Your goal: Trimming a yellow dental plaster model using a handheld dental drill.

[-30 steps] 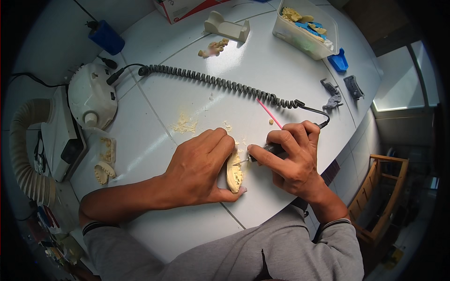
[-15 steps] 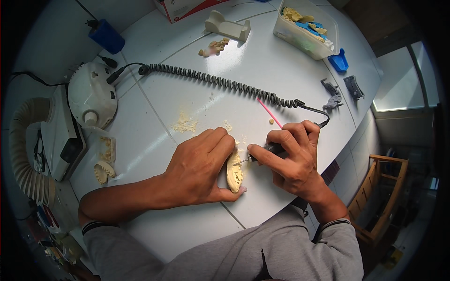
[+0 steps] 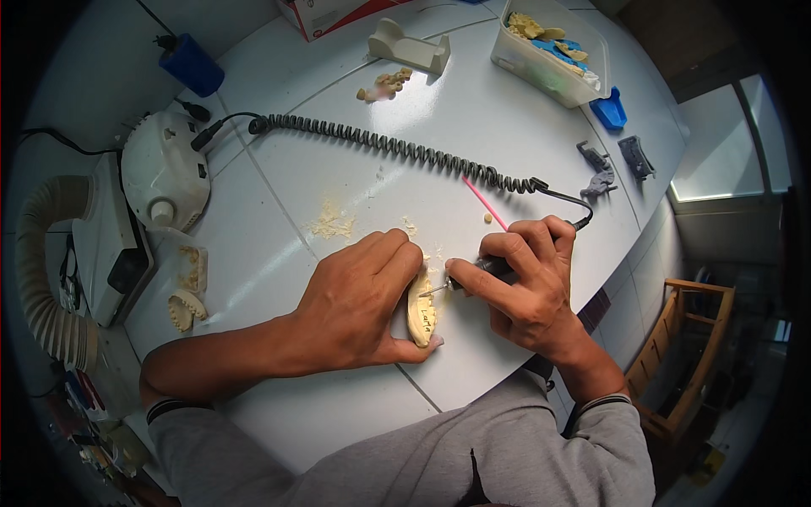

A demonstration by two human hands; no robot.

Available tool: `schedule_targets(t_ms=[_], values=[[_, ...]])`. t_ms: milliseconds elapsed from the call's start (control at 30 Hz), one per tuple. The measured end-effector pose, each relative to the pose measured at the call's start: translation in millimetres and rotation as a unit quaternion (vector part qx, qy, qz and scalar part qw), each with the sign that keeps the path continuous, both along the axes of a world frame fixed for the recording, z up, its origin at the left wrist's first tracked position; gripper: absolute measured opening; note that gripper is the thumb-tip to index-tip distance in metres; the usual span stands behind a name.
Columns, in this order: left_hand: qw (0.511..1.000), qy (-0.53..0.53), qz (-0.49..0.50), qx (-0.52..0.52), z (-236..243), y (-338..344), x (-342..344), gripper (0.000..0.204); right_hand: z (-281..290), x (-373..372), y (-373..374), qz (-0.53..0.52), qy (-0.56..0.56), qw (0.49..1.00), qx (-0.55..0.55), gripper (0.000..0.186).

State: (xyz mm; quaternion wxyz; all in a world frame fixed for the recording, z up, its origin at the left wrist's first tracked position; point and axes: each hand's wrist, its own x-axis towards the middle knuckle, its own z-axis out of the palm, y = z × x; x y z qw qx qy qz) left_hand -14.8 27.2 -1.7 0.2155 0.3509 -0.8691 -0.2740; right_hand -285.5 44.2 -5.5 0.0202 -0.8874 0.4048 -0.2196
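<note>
Cream dental cast (image 3: 421, 319) near front of white surface (image 3: 279, 279), grip of left hand (image 3: 359, 291) closed around it, grip of right hand (image 3: 534, 286) closed on dark handpiece (image 3: 498, 269), thin tip (image 3: 436, 291) at the cast. Clear plastic tub (image 3: 525, 71), far right, holds yellowish chunks (image 3: 525, 26), blue pieces (image 3: 569, 53), something white (image 3: 592, 81); blue cup (image 3: 193, 69), far left, contents unclear.

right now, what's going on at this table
A person's left hand holds a curved cream block on the white table. The right hand grips a dark drill, its thin metal tip at the block. A coiled black cord runs from the drill to a white machine. Pale crumbs lie beyond the left hand.
</note>
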Motion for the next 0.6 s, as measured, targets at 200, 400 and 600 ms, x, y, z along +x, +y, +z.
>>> schedule_targets(t_ms=[200, 400, 600], values=[[1.0, -0.004, -0.002, -0.004, 0.1, -0.1, 0.5, 0.07, 0.7, 0.6, -0.8, -0.003, -0.001, 1.0, 0.006, 0.037], [1.0, -0.003, -0.003, 0.012, 3.2, -0.5, 0.6, 0.066, 1.1, 0.9, -1.0, -0.008, 0.0, 1.0, 0.016, 0.038], [1.0, 0.0, -0.002, 0.014, 2.9, -0.4, 0.7, 0.067, 1.1, 1.4, -1.8, -0.011, -0.003, 1.0, 0.013, 0.036]])
